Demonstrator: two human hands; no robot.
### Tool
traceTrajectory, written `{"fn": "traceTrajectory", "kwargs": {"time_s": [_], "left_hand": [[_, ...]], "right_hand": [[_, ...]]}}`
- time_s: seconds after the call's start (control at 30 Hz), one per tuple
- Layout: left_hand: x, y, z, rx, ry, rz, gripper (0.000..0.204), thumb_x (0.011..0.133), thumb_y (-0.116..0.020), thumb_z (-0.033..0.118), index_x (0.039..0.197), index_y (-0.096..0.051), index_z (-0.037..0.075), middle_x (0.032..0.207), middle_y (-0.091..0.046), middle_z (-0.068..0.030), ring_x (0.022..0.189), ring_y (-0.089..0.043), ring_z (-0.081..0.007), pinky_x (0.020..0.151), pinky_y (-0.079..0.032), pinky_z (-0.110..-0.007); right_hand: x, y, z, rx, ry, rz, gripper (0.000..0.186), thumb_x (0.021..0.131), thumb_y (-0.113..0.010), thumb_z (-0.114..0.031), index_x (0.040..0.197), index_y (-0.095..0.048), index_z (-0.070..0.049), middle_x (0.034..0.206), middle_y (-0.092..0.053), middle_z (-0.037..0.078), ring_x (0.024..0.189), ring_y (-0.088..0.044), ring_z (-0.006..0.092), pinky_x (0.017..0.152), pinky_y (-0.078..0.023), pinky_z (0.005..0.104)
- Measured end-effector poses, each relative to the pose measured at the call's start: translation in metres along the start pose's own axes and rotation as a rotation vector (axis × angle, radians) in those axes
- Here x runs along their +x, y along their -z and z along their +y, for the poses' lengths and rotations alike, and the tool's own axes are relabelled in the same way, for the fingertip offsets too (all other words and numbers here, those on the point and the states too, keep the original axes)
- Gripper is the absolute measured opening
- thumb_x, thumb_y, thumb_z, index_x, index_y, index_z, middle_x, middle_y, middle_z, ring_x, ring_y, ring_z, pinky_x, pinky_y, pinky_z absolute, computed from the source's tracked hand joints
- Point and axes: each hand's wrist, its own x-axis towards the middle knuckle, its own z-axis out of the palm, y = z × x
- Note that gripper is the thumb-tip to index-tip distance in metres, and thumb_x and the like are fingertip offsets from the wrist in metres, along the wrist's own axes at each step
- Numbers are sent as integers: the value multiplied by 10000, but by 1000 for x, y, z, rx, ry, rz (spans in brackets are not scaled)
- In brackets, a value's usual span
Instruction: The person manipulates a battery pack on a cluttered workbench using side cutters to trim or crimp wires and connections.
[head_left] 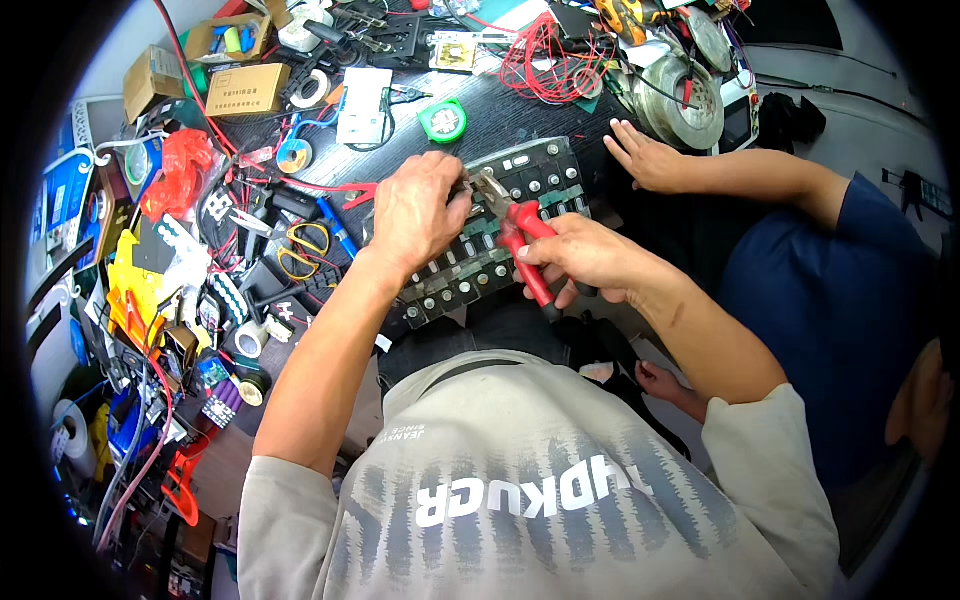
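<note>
My right hand (592, 258) is wrapped around red-handled pliers (528, 220), their metal jaws pointing up and left. Beneath both hands lies a dark, block-shaped battery pack (468, 292), with rows of bolt terminals and metal strips on top. Close to the plier jaws, the fingers of my left hand (415, 210) are pinched together over the pack's upper left part. Whatever they grip is hidden by the fingers. A red cable (345, 188) runs across the bench toward my left wrist.
Another person's hand (650, 160) rests at the bench's right, near a metal strip reel (682, 105). Ahead are a green tape measure (443, 121) and coiled red wire (552, 62). Yellow-handled scissors (303, 250), a blue pen-like tool (337, 228) and clutter lie left.
</note>
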Motion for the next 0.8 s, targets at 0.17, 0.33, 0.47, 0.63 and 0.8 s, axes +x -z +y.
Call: {"fn": "traceTrajectory", "kwargs": {"time_s": [0.17, 0.33, 0.47, 0.63, 0.8], "left_hand": [[-6, -6, 1, -22, 41, 56, 157, 891, -759, 169, 1010, -720, 74, 1000, -736, -117, 984, -708, -360, 849, -569, -475], [-9, -8, 2, -36, 56, 101, 189, 898, -769, 168, 1058, -750, 70, 1032, -751, -108, 995, -711, -347, 870, -575, -468], [-9, -9, 5, -23, 57, 103, 193, 895, -775, 167, 1061, -768, 70, 1053, -760, -89, 1006, -710, -333, 877, -580, -455], [-9, -13, 6, -19, 79, 130, 189, 892, -772, 165, 1055, -768, 68, 1049, -761, -89, 993, -713, -323, 875, -581, -443], [-9, -14, 7, -7, 89, 132, 196, 888, -775, 173, 1056, -763, 73, 1040, -759, -94, 981, -718, -325, 867, -583, -446]], "right_hand": [[5, 9, -3, -300, 2, 53, 376, 990, -681, -313, 853, -703, 37, 702, -699, 139, 534, -670, 222, 494, -537, 377], [6, 12, -10, -375, -11, 44, 339, 1037, -672, -301, 998, -731, 30, 786, -719, 91, 628, -686, 170, 512, -570, 305], [2, 10, -14, -360, -17, 59, 336, 1037, -683, -310, 1027, -739, 21, 832, -754, 92, 645, -703, 164, 509, -543, 301], [2, 11, -13, -274, 33, 90, 308, 1036, -689, -272, 1120, -734, 20, 872, -764, 98, 696, -726, 152, 563, -554, 294], [-1, 16, -15, -217, 27, 45, 317, 1044, -680, -267, 1189, -720, 12, 872, -766, 109, 706, -747, 159, 553, -548, 282]]}}
